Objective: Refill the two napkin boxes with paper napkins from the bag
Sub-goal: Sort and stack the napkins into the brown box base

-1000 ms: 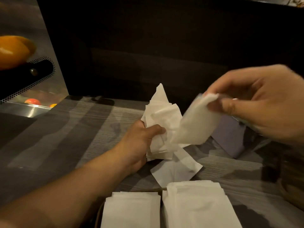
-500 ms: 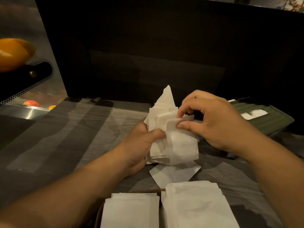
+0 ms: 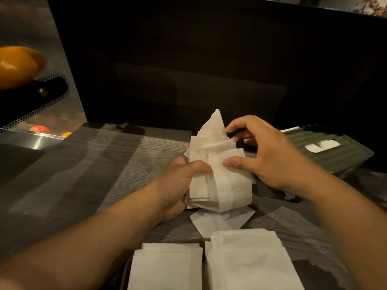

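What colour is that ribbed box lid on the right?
Dark green lid, seen in the head view.

I hold a bunch of napkins (image 3: 217, 174) upright over the middle of the worktop (image 3: 100, 174), my left hand (image 3: 178, 185) on its left side and my right hand (image 3: 270, 155) on its right. Under the bunch, a single napkin (image 3: 219, 221) lies flat on the worktop. Nearer to me sit two napkin stacks side by side, the left stack (image 3: 167, 266) and the right stack (image 3: 249, 260). A napkin box (image 3: 335, 153) lies to the right, behind my right hand.
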Demonstrator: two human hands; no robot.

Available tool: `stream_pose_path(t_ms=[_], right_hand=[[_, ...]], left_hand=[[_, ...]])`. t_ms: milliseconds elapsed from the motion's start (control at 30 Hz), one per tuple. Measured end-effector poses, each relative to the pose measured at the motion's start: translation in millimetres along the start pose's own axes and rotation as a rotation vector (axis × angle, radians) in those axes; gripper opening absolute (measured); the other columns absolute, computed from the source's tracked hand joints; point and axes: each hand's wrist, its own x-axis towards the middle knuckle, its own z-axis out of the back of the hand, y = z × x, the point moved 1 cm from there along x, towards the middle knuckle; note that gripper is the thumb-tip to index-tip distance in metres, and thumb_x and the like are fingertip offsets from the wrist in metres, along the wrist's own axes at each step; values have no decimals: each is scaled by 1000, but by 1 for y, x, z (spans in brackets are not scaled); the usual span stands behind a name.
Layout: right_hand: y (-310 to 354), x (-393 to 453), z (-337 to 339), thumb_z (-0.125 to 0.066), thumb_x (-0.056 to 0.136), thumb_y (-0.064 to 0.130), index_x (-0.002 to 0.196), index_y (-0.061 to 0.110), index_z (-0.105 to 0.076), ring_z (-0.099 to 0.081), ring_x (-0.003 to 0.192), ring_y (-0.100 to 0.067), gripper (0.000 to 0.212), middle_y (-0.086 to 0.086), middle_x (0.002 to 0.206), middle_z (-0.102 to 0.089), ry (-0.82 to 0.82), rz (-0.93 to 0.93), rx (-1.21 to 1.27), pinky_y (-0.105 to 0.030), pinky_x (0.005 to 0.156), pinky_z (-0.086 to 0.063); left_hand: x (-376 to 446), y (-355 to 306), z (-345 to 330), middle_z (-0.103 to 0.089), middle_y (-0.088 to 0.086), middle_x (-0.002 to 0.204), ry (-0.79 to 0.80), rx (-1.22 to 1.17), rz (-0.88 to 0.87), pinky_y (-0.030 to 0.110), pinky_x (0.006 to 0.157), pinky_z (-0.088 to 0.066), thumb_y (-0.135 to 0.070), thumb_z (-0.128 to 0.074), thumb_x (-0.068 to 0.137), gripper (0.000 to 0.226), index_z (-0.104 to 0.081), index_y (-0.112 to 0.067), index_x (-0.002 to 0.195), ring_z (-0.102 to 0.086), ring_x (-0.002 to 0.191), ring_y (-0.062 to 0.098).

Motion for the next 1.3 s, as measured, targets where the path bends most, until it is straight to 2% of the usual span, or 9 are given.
stream_pose_path(t_ms=[133,367,467,600,733,867,1033,1167,1300], right_hand=[[-5,0,-2,-88,70,40,107,44,-53,-67,82,-6,51,15,95,-66,42,-160,109,-28,72,-60],[-5,-2,10,-82,79,36,82,33,-69,-67,67,0,14,15,76,-69,-22,-208,67,-14,49,-49],[2,-6,27,-79,73,47,80,35,-71,-66,87,-2,16,17,91,-68,-32,-125,27,-19,62,-54],[20,-13,33,-83,61,40,72,29,-74,-65,106,-5,18,16,107,-67,239,39,309,-23,86,-57],[6,-5,5,-81,69,45,77,34,-69,-57,107,7,18,29,110,-59,36,18,105,-23,90,-53],[-5,-3,-8,-83,77,36,83,33,-68,-69,88,-7,16,14,95,-69,-103,-88,290,-38,72,-64],[0,-2,0,-84,77,26,113,36,-62,-70,82,-4,43,14,90,-72,-194,-92,379,-22,62,-60],[0,-3,3,-79,82,29,92,28,-73,-71,84,-5,11,14,89,-72,-199,-116,391,-24,62,-61],[-1,-3,-1,-75,87,28,91,25,-73,-71,83,-3,4,15,88,-73,-201,-104,403,-22,61,-59]], left_hand=[[1,0,1,-73,12,109,-18,-26,18,57,92,-53,-7,-56,91,28,-64,-22,114,-70,101,33],[4,1,1,-71,17,113,-70,-81,28,59,93,-51,-8,-55,93,24,-64,-18,113,-67,105,37],[5,2,3,-71,17,111,-89,-80,22,60,91,-51,-7,-55,92,24,-64,-18,112,-67,104,39],[4,4,2,-71,15,111,-51,-12,-2,54,87,-55,-10,-59,89,31,-63,-18,119,-67,103,37],[2,4,-1,-71,16,111,-5,-8,-78,49,86,-56,-8,-62,89,32,-64,-16,120,-69,102,35],[2,2,-3,-71,10,115,10,-1,-111,51,89,-56,-22,-62,86,42,-58,-21,128,-69,105,29],[3,2,-2,-69,8,121,-22,-56,-81,55,99,-49,-30,-54,96,37,-56,-21,132,-66,112,29],[4,4,-1,-69,11,122,-27,-81,-69,57,101,-46,-27,-54,96,35,-58,-19,130,-65,113,32],[3,3,-2,-72,6,116,-16,-21,-108,47,90,-55,-25,-57,91,36,-60,-22,127,-69,106,25]])
